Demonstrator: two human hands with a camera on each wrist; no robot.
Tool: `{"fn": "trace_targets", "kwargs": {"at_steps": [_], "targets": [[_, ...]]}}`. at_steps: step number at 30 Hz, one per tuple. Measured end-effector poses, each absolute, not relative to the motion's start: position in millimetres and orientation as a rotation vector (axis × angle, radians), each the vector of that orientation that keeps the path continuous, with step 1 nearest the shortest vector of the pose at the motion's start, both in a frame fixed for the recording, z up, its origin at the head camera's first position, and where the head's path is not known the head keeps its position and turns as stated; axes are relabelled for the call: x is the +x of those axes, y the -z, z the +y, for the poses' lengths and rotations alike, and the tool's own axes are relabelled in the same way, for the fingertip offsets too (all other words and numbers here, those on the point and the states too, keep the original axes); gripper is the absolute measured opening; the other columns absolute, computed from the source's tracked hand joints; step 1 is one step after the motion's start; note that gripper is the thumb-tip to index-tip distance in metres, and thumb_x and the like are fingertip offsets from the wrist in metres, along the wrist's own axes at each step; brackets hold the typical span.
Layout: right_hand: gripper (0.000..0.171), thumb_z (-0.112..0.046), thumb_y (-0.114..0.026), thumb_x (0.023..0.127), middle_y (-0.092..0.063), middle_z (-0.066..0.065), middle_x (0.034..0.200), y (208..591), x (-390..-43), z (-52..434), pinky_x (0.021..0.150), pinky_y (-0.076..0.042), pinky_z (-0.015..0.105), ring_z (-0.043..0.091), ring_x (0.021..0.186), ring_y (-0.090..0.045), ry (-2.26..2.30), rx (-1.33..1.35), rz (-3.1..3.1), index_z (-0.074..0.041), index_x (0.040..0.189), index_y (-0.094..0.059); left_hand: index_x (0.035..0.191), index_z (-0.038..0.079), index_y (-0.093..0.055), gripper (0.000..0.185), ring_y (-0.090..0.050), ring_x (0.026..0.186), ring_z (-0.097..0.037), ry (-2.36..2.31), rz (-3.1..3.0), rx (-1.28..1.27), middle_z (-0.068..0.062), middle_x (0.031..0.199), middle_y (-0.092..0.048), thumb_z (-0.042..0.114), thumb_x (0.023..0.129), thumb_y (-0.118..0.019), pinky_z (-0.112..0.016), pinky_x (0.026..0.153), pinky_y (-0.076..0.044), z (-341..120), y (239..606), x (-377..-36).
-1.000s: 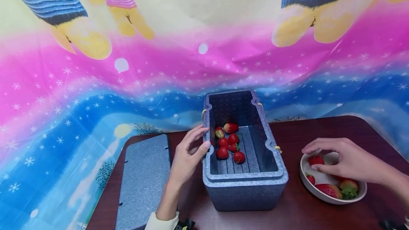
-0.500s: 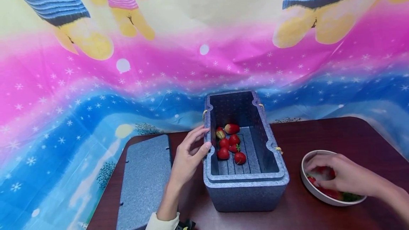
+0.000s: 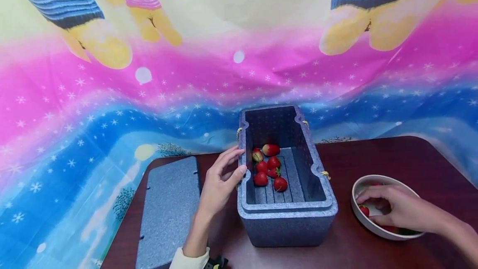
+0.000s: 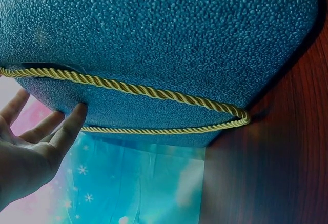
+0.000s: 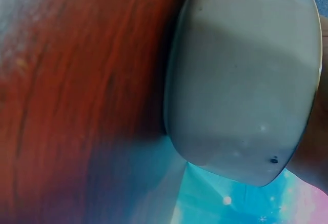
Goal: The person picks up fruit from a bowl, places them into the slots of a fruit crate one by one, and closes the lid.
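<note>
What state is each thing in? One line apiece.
Box: open, upright
Lid: off, lying on the table
Rope: strung along the box's side
Strawberries in box: seven visible, loose on its floor
Bowl: upright, uncovered
Strawberries in bowl: mostly hidden
Left hand: touching box's rim
Right hand: inside bowl, grip unclear

Red strawberries (image 3: pixel 280 184), speckled blue-grey box (image 3: pixel 286 231), off-white bowl (image 5: pixel 241 80), gold rope (image 4: pixel 128 86), red-brown table (image 3: pixel 373 157)

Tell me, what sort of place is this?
Probably an indoor staged tabletop, perhaps for demonstrations: a creased, snowflake-printed sheet fills the background, and a reddish-brown table bears a grey box with strawberries inside.
</note>
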State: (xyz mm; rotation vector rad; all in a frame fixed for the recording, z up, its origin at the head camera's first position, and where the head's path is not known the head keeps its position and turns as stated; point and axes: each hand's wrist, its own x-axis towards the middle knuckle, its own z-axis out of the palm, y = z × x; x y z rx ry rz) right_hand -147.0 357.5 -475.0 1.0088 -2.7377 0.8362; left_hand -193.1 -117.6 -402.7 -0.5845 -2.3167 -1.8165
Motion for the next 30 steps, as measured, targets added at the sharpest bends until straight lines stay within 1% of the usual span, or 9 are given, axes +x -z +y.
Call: {"fn": "trace_targets", "kwargs": {"at_steps": [5, 10, 13, 18, 21, 27, 30], "targets": [[0.053, 0.001, -0.094, 0.073, -0.066, -0.023, 0.096, 478.0, -148.3, 352.1, 0.058, -0.038, 0.014, -0.01, 0.071, -0.049, -0.77, 1.009, -2.723, -0.032, 0.11, -0.075, 0.145, 0.022, -0.067, 0.041, -0.059, 0.143, -0.031, 1.827, -2.31, -0.579, -0.003, 0.163, -0.053, 0.025, 0.105, -0.071, -0.058, 0.106, -0.057, -118.5, 402.3, -192.5], [0.057, 0.007, -0.092, 0.07, -0.061, -0.025, 0.092, 481.8, -148.2, 349.6, 0.057, -0.035, 0.016, -0.01, 0.072, -0.047, -0.769, 1.01, -2.709, -0.032, 0.107, -0.073, 0.145, 0.022, -0.067, 0.041, -0.059, 0.143, -0.031, 1.828, -2.311, -0.58, -0.003, 0.163, -0.053, 0.025, 0.105, -0.071, -0.056, 0.107, -0.058, -117.9, 402.7, -193.1], [0.057, 0.008, -0.092, 0.07, -0.059, -0.025, 0.091, 482.3, -147.2, 350.0, 0.057, -0.034, 0.016, -0.01, 0.072, -0.047, -0.766, 1.003, -2.709, -0.032, 0.106, -0.073, 0.145, 0.022, -0.067, 0.041, -0.06, 0.143, -0.031, 1.827, -2.315, -0.578, -0.004, 0.163, -0.053, 0.025, 0.105, -0.072, -0.053, 0.107, -0.058, -117.4, 402.2, -193.2], [0.056, 0.005, -0.093, 0.069, -0.063, -0.025, 0.094, 481.0, -146.4, 350.2, 0.059, -0.036, 0.016, -0.01, 0.075, -0.048, -0.742, 0.991, -2.709, -0.032, 0.106, -0.074, 0.145, 0.023, -0.067, 0.041, -0.06, 0.143, -0.03, 1.825, -2.319, -0.574, -0.003, 0.163, -0.053, 0.026, 0.105, -0.072, -0.049, 0.107, -0.059, -117.3, 401.8, -193.0], [0.059, 0.005, -0.095, 0.067, -0.064, -0.025, 0.095, 480.8, -146.0, 350.2, 0.061, -0.036, 0.015, -0.01, 0.077, -0.049, -0.721, 0.987, -2.691, -0.034, 0.105, -0.073, 0.145, 0.023, -0.067, 0.041, -0.06, 0.143, -0.03, 1.827, -2.317, -0.575, -0.003, 0.163, -0.053, 0.026, 0.105, -0.072, -0.052, 0.107, -0.058, -117.3, 402.1, -193.1], [0.059, 0.008, -0.092, 0.07, -0.057, -0.025, 0.086, 479.0, -144.6, 350.0, 0.058, -0.032, 0.016, -0.009, 0.069, -0.046, -0.764, 0.979, -2.696, -0.036, 0.103, -0.071, 0.145, 0.023, -0.067, 0.041, -0.06, 0.143, -0.03, 1.829, -2.318, -0.572, -0.003, 0.163, -0.053, 0.026, 0.105, -0.072, -0.055, 0.107, -0.057, -117.1, 402.2, -193.5], [0.055, 0.006, -0.091, 0.072, -0.058, -0.026, 0.085, 478.0, -143.5, 350.3, 0.057, -0.034, 0.015, -0.009, 0.067, -0.046, -0.793, 0.958, -2.716, -0.035, 0.103, -0.072, 0.145, 0.023, -0.067, 0.041, -0.06, 0.143, -0.03, 1.831, -2.316, -0.574, -0.003, 0.163, -0.053, 0.026, 0.105, -0.072, -0.056, 0.107, -0.057, -117.2, 402.3, -193.1]]}}
